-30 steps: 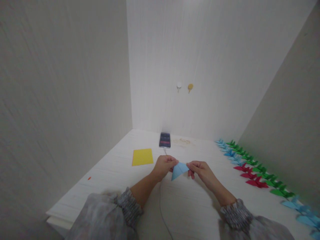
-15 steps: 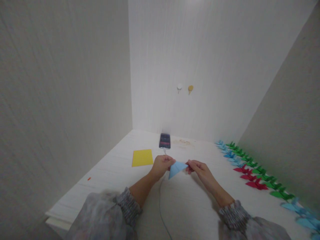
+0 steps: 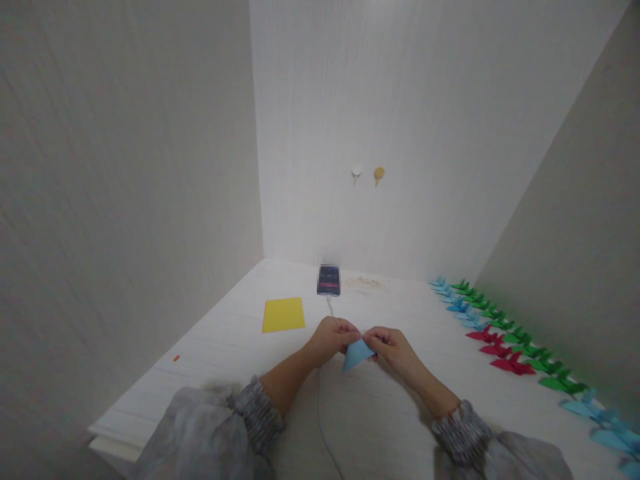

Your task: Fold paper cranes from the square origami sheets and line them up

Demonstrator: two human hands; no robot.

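Observation:
A light blue folded sheet of origami paper is held up between both hands over the white table. My left hand pinches its upper left part, thumb on the near face. My right hand grips the upper right part, with thumb and fingers closed on it. The two hands nearly meet at the paper's top edge, and the fingers behind it are partly hidden. One corner of the paper points down toward me on the left.
A yellow stack of square paper lies left of my hands. Beyond them is a phone with a white cable running toward me. Rows of folded paper cranes in green, red and blue line the right side. A small orange scrap lies at left.
My right hand has moved left, close to my left hand, and now grips the paper nearer its top. The paper sits slightly lower, and less of it shows.

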